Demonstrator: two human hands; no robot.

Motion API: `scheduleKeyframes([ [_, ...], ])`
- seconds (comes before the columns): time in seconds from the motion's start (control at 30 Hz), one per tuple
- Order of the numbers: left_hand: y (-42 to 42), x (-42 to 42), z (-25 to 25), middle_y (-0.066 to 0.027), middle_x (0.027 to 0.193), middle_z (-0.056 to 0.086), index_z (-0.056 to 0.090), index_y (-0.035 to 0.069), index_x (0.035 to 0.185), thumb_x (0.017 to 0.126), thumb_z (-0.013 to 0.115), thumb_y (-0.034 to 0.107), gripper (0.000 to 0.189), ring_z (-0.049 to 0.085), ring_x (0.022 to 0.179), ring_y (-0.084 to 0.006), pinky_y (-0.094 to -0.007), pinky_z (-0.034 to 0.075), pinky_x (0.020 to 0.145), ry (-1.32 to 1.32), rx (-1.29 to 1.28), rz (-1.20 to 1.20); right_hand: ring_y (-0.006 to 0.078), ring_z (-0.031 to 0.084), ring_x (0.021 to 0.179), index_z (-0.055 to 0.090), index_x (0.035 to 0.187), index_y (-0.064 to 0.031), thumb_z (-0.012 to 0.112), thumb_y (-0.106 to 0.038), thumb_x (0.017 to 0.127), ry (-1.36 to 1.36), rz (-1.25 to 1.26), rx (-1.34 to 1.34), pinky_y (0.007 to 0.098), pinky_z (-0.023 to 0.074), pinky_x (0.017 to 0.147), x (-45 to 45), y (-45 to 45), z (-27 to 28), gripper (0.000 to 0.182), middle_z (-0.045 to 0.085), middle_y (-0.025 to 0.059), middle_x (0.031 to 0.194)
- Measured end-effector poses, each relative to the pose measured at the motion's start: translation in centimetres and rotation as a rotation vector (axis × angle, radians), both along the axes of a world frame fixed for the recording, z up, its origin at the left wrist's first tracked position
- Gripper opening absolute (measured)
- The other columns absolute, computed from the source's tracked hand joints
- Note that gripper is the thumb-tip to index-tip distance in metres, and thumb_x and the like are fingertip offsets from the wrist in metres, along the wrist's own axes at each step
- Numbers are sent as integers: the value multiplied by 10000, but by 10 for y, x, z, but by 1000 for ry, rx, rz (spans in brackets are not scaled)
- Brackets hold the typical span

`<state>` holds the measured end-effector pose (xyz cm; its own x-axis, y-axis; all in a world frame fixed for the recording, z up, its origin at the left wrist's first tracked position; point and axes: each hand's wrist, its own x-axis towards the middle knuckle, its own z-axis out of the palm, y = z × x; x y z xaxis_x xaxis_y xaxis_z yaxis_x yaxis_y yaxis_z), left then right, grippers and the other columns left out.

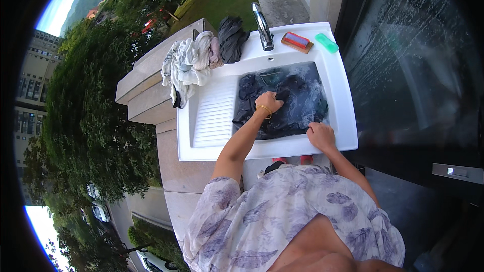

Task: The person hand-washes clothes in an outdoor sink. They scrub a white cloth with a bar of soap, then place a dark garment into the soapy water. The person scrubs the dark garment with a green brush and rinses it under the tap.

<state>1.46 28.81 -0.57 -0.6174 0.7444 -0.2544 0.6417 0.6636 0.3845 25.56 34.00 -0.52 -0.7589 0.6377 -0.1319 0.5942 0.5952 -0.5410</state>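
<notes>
A white laundry sink (342,90) stands before me, its basin holding dark, sudsy water and soaked dark cloth (257,117). My left hand (269,102), with a yellow band at the wrist, grips a bunched piece of the dark cloth over the middle of the basin. At the near right inner edge of the basin is my right hand (320,135), its fingers curled at the edge of the dark fabric; whether they pinch it is unclear. The chrome faucet (262,30) rises from the back rim. How far the cloth reaches under the water is hidden.
Light wrung clothes (187,58) and a dark garment (231,39) lie heaped on the back left rim, beside the ribbed washboard (213,115). A wooden-backed scrub brush (297,42) and a green soap bar or case (326,43) rest back right. A stone ledge (151,79) borders the left; glass stands at right.
</notes>
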Motion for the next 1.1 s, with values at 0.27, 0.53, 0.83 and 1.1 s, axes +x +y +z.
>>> scheduleKeyframes([
  [0.27,-23,27,75,-84,624,530,518,30,561,482,639,133,177,526,679,-297,-370,445,626,95,624,-390,296,477,1124,557,1101,-68,573,-112,756,535,-32,175,435,373,901,-36,25,1,349,547,124,1172],
  [0.53,-71,29,66,-138,872,610,622,-26,759,588,699,186,283,551,837,-310,-349,447,758,-108,529,-121,291,587,922,612,823,-78,489,-321,842,-46,407,16,424,385,857,-110,56,-5,273,638,127,913],
  [0.83,-89,-7,6,-137,1420,273,455,263,1279,682,668,341,639,285,1252,-442,-583,292,958,6,91,409,321,600,758,609,847,-76,563,-380,805,226,128,-208,453,445,633,-105,56,25,311,637,123,772],
  [1.1,-46,23,-14,-45,1519,1,269,436,1377,716,526,678,750,88,1323,-505,-761,181,891,-28,-115,135,474,160,1312,229,1409,-339,622,-522,727,-313,435,131,659,334,909,-107,59,-10,807,99,128,1490],
])
